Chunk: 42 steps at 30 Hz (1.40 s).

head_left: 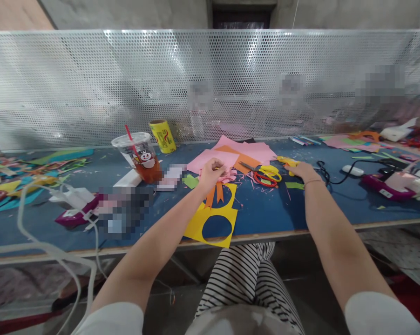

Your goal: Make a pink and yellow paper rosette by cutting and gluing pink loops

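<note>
My left hand is closed, thumb and fingers together, over a pink paper rosette with orange paper tails; a small yellow bit shows at the fingertips. Below the rosette lies a yellow sheet with round holes, its lower edge over the table's front edge. My right hand is wrapped round a yellow glue gun that points left. Between the hands, red-handled scissors and yellow-handled scissors lie beside pink sheets and an orange sheet.
A drink cup with a red straw and a yellow tape roll stand at the left back. Purple power strips with cables lie on both sides. A perforated metal screen rises behind the blue table.
</note>
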Available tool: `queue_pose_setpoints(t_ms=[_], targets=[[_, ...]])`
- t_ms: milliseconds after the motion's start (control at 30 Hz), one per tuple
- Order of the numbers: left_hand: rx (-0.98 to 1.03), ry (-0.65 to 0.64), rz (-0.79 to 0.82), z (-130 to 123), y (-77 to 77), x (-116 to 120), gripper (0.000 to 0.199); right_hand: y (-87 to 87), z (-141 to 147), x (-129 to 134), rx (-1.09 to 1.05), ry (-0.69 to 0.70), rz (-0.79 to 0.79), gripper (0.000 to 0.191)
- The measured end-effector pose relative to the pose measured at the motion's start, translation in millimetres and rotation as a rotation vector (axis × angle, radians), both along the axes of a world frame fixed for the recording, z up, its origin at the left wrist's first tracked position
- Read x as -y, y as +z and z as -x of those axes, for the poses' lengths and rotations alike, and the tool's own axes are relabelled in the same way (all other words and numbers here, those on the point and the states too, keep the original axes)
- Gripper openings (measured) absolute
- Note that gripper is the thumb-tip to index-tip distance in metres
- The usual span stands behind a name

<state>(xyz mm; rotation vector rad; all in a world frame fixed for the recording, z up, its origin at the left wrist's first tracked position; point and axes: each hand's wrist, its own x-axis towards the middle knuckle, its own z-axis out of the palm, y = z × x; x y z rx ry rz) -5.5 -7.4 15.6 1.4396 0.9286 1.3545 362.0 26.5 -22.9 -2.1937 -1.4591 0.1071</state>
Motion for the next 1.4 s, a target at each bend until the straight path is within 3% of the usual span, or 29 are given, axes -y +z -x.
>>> queue_pose_setpoints(t_ms=[100,233,333,400,533,667,767,867,1033,1400], targets=[[0.038,0.069,-0.007,4,0.9,-6,0.028,0.7,9,0,0.155,-0.077,0.261,0.043],[0.058,0.176,-0.040,13,3.4,-14,0.023,4.3,14,2,0.177,-0.041,0.308,0.042],[0.040,0.214,-0.033,18,2.3,-19,0.021,5.9,12,5,-0.003,-0.022,0.322,0.036],[0.034,0.216,-0.020,19,0.2,-21,0.021,8.9,13,7,-0.109,0.005,0.293,0.033],[-0.011,0.162,-0.018,16,-4.4,-20,0.021,22.4,27,10,-0.081,0.083,0.106,0.034],[-0.093,0.090,0.007,10,-7.9,-16,0.019,36.9,52,17,-0.098,0.145,-0.163,0.042],[-0.112,0.023,0.051,5,-10.8,-13,0.019,43.3,76,23,-0.080,0.207,-0.275,0.051],[-0.079,-0.027,0.115,2,-12.7,-11,0.021,47.0,99,30,0.015,0.211,-0.301,0.056],[-0.032,-0.034,0.178,1,-11.5,-7,0.023,52.3,126,43,0.153,0.298,-0.341,0.046],[-0.043,-0.043,0.164,1,-9.8,-6,0.019,54.4,138,50,0.269,0.381,-0.270,0.059]])
